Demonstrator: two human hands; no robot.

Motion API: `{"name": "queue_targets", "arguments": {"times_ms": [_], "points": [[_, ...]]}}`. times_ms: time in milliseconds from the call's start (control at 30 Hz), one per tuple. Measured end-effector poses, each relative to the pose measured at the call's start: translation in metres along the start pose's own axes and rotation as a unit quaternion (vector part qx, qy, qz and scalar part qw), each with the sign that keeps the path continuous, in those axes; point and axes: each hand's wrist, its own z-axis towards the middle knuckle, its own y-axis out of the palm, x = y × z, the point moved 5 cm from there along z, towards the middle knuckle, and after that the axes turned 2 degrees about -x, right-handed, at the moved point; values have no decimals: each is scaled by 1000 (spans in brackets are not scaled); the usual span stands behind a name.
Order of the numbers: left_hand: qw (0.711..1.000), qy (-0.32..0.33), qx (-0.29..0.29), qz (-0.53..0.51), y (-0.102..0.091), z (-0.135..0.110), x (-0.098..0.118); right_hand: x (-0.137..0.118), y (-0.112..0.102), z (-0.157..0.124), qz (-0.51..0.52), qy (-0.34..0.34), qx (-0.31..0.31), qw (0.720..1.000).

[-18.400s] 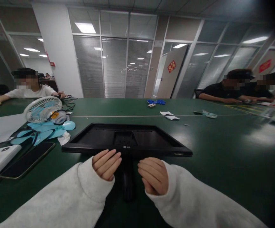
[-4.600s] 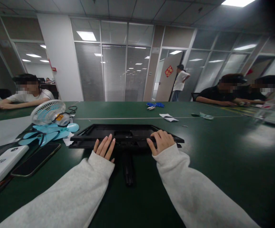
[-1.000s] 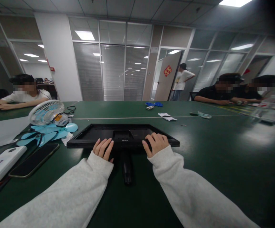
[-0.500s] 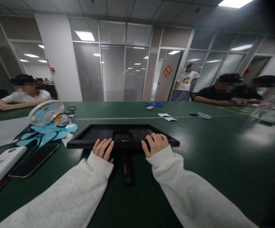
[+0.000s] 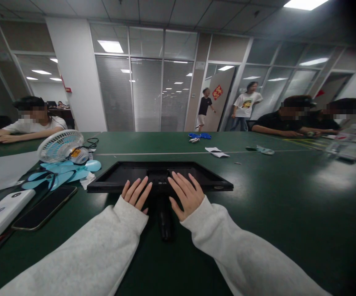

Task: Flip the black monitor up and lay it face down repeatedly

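Note:
A black LG monitor lies flat on the green table in front of me. Its dark cylindrical stand neck points from the near edge toward me. My left hand rests over the near edge, left of the logo, fingers stretched out and spread. Just right of the logo is my right hand, its fingers also extended over the frame and its thumb near the neck. Neither hand is wrapped round anything. Part of the bezel is hidden under both hands.
To the left are a white fan housing, light-blue fan blades, a black phone and a white power bank. Farther off lie blue gloves and white papers. Several people are around the table and doorway.
My right hand has moved left along the monitor's near edge, from its right part to beside the logo. My left hand has barely shifted. A person in black now appears at the doorway.

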Motion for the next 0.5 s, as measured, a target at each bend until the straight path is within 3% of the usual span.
{"name": "queue_targets", "arguments": {"times_ms": [200,500], "points": [[1000,2,-20,-6,1,-1,0,-2,3,-3,18,-1,-32,999],[1000,11,-3,1,3,-2,-1,-2,3,-3,22,-1,-28,999]]}}
